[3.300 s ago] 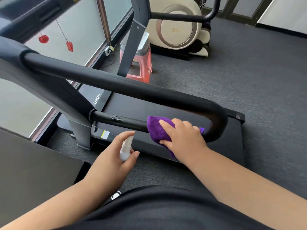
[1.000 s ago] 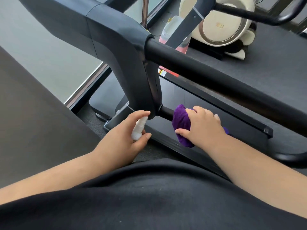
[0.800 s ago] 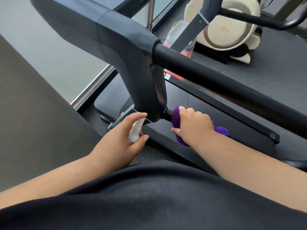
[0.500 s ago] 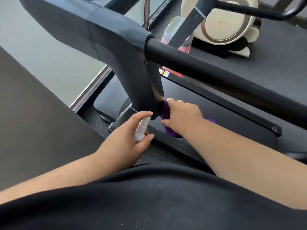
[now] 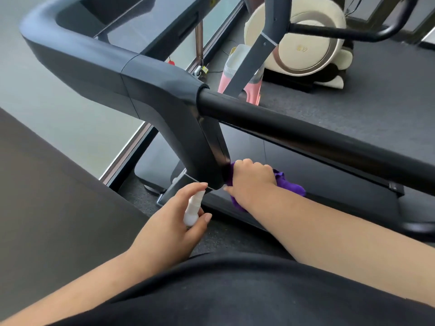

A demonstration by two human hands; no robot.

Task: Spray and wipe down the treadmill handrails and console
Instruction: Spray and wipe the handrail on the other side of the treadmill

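Cloth (image 5: 288,184) of deep purple, bunched and soft-looking, sat wrapped around the thin lower rail right where that rail met the dark upright post (image 5: 200,147) of the treadmill. The right hand (image 5: 253,181) was clenched over it, fingers (image 5: 249,164) curled across the top, so only a frayed tail stuck out on the far side and a fold below the wrist. The left hand (image 5: 169,222) gripped a small white spray bottle (image 5: 193,209), forefinger arched over its nozzle, thumb on its side, the bottle's top just short of the post's bottom edge. Above both hands ran the thick black handrail (image 5: 306,135), smooth and slightly glossy (a pale sheen ran along its upper side), slanting down to the right from the post's collar. The gap between handrail and lower rail was narrow near the post and widened rightwards over the treadmill deck (image 5: 329,184). The console (image 5: 77,55) arm swept up to the left. Behind stood a pink stool (image 5: 235,76) and a cream massage chair (image 5: 306,45) on dark carpet, well apart from the hands.
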